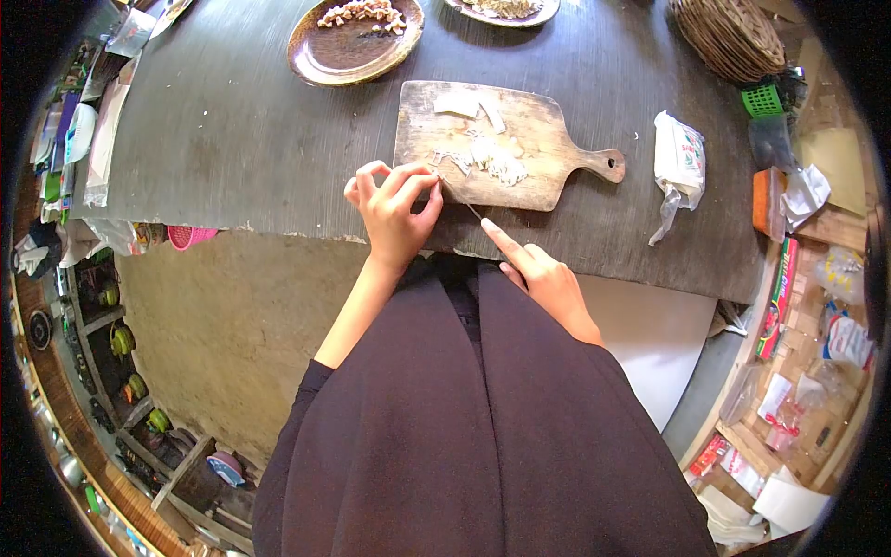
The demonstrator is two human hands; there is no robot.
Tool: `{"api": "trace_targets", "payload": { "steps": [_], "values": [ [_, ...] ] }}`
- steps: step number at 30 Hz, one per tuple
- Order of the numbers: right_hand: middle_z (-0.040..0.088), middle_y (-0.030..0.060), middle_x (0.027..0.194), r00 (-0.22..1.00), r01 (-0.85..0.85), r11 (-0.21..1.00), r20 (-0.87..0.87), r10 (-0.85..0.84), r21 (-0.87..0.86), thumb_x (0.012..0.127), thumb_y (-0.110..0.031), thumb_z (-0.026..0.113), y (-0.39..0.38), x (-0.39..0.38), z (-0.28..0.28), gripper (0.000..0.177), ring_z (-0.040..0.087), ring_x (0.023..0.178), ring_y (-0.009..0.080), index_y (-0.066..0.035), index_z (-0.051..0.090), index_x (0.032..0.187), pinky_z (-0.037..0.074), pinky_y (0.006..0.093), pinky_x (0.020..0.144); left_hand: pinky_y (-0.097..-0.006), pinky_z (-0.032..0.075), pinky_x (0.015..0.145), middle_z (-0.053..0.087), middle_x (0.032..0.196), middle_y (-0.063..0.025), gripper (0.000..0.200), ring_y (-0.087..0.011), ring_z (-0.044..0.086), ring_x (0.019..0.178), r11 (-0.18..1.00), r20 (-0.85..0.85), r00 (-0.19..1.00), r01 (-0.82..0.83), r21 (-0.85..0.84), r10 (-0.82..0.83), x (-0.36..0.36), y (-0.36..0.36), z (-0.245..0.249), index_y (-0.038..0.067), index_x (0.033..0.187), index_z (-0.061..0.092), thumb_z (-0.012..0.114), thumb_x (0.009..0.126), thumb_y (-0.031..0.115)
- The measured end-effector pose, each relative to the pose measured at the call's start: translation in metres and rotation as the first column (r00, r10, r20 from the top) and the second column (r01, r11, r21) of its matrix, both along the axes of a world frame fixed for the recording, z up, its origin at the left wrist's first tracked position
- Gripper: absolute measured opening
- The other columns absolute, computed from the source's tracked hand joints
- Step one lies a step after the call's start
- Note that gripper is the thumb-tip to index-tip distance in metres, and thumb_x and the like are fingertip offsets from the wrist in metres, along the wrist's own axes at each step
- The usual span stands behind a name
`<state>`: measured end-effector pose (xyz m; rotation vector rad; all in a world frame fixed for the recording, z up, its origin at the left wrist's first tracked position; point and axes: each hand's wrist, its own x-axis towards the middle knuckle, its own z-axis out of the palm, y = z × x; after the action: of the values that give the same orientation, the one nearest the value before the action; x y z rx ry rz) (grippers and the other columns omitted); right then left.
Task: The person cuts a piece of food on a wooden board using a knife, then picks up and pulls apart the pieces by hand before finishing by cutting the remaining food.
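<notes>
My right hand (548, 283) grips a knife (472, 210), its index finger stretched along the top; the handle is hidden in the palm. The thin blade points up and left across the near edge of the wooden cutting board (543, 153). My left hand (397, 212) is at the board's near left corner, thumb and index finger pinched close to the blade's tip. Whatever they pinch is too small to make out. Finely cut pale pieces (499, 162) lie on the board's middle. Behind them are two larger pale slabs, a wide one (457, 104) and a narrow one (492, 115).
A brown plate (325, 61) with chopped pieces (362, 13) stands at the back, beside another plate (506, 19) of pale bits. Right of the board lies a white plastic packet (680, 153). Stacked woven plates (729, 37) occupy the far right corner. The dark table's (251, 139) front edge is close to my body.
</notes>
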<state>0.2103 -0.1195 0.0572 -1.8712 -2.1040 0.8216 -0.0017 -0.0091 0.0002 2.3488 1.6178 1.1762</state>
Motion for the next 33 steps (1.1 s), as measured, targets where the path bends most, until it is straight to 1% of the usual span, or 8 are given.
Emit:
{"api": "trace_targets", "payload": {
  "steps": [6,12,21,23,27,29,33],
  "values": [
    [0.059,0.0122,0.084,1.0,-0.005,1.0,-0.013,0.005,0.004,0.097,-0.022,0.065,0.001,-0.001,0.002,0.07,0.069,0.07,0.0366,-0.042,0.036,0.158,0.059,0.0496,0.064,-0.0427,0.03,0.096,0.072,0.099,0.0132,0.011,-0.0218,0.052,0.103,1.0,0.009,1.0,0.002,0.001,-0.002,0.0,0.0,-0.001,0.021,0.083,0.074,0.081,0.075,0.02],
    [0.06,0.0128,0.084,0.999,-0.017,0.999,-0.042,0.015,-0.032,0.097,-0.02,0.065,0.006,0.004,0.006,0.07,0.068,0.073,0.0376,-0.041,0.036,0.157,0.059,0.0505,0.067,-0.0426,0.031,0.096,0.072,0.099,0.013,0.012,-0.0217,0.052,0.102,1.0,0.021,1.0,0.007,-0.008,-0.007,-0.001,0.001,-0.001,0.02,0.082,0.073,0.082,0.074,0.02],
    [0.06,0.0134,0.084,1.0,-0.022,0.999,-0.007,0.022,-0.042,0.099,-0.021,0.062,0.013,-0.002,0.004,0.067,0.068,0.071,0.038,-0.041,0.036,0.157,0.058,0.0512,0.066,-0.0424,0.03,0.096,0.072,0.101,0.0134,0.011,-0.0216,0.052,0.102,1.0,0.01,1.0,0.006,-0.028,-0.006,-0.001,0.0,-0.001,0.021,0.083,0.073,0.081,0.075,0.02],
    [0.06,0.0137,0.084,1.0,-0.025,1.0,0.017,0.026,-0.01,0.099,-0.022,0.062,0.013,-0.004,-0.001,0.068,0.068,0.07,0.0382,-0.041,0.036,0.158,0.058,0.0513,0.066,-0.0424,0.03,0.096,0.072,0.101,0.0136,0.011,-0.0215,0.052,0.102,1.0,0.012,1.0,0.003,-0.026,-0.002,-0.001,-0.001,-0.001,0.021,0.083,0.073,0.081,0.075,0.02],
    [0.06,0.014,0.084,0.999,-0.033,0.999,0.016,0.033,-0.029,0.098,-0.021,0.062,0.01,0.001,0.006,0.068,0.068,0.071,0.0385,-0.041,0.036,0.157,0.058,0.0514,0.066,-0.0422,0.03,0.096,0.072,0.101,0.0144,0.011,-0.0212,0.052,0.102,1.0,0.024,1.0,0.002,-0.023,-0.001,-0.001,-0.001,-0.002,0.022,0.083,0.073,0.081,0.076,0.02],
    [0.06,0.0143,0.084,0.999,-0.034,0.998,-0.016,0.033,-0.052,0.098,-0.02,0.062,0.008,0.007,0.01,0.067,0.067,0.071,0.0387,-0.041,0.037,0.157,0.058,0.0513,0.066,-0.0421,0.03,0.097,0.072,0.101,0.0145,0.011,-0.0211,0.052,0.102,1.0,0.027,1.0,0.001,-0.024,0.0,-0.001,-0.001,-0.002,0.022,0.083,0.073,0.081,0.076,0.02],
    [0.06,0.0144,0.084,0.999,-0.023,0.999,-0.041,0.022,-0.03,0.098,-0.019,0.061,0.009,0.011,0.012,0.067,0.067,0.071,0.0387,-0.04,0.037,0.157,0.058,0.0513,0.067,-0.0419,0.03,0.097,0.072,0.101,0.0143,0.011,-0.0209,0.052,0.102,1.0,0.026,1.0,0.0,-0.023,0.001,0.0,-0.001,-0.001,0.022,0.083,0.073,0.082,0.076,0.021]
  ]
}}
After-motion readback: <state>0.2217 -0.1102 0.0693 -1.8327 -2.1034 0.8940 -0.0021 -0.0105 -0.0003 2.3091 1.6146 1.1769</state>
